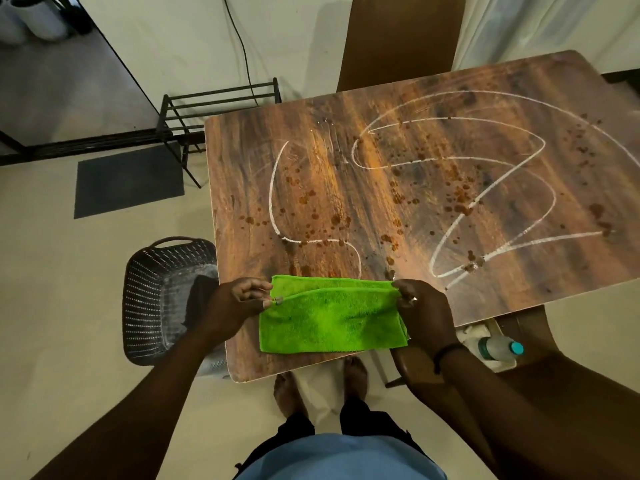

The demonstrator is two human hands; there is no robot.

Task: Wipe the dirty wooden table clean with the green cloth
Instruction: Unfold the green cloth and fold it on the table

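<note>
**Cloth folded, table untouched – here's where it could go sideways**

Left hand (pixel 239 299) pinches one end of the green cloth (pixel 329 323), which sits folded at the table's (pixel 346 188) near edge; right hand (pixel 420 306) pinches the other. Brown splatters (pixel 460 199) look wet, so they'll probably smear. The chalk lines (pixel 277 188) might streak too.

Bare arms, a black band (pixel 446 351) on the right wrist, a ring (pixel 414 299), light blue shirt (pixel 341 459), bare feet (pixel 289 393).
</note>
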